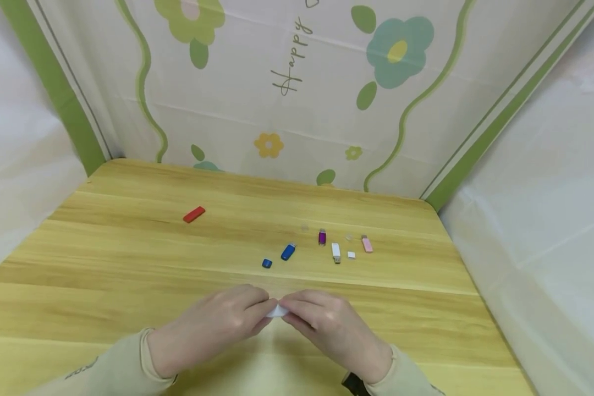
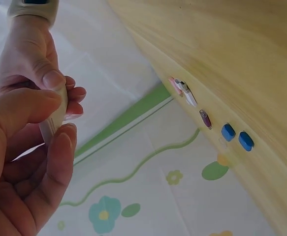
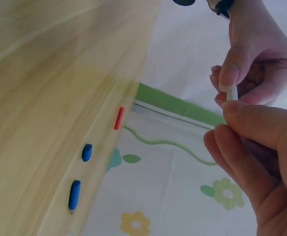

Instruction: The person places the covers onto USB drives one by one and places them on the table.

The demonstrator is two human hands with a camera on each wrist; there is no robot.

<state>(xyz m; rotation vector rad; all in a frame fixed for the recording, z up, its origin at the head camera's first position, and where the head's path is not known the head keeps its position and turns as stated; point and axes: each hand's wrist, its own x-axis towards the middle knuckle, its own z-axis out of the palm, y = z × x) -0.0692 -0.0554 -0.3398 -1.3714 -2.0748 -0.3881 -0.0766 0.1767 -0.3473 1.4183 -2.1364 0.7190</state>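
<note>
Left hand [image 1: 218, 318], right hand [image 1: 334, 324]: fingers of both pinch one white piece [image 1: 278, 312] over desk [image 1: 128, 264]; beyond, blue stick [image 1: 288, 252] near blue cap [image 1: 267, 263], red stick [image 1: 194, 214] farther left

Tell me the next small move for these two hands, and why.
Probably ease the left hand and right hand gently apart: they pinch the small white piece from opposite sides, and ahead of them a blue stick lies separate from a blue cap, so this may uncap too.
</note>
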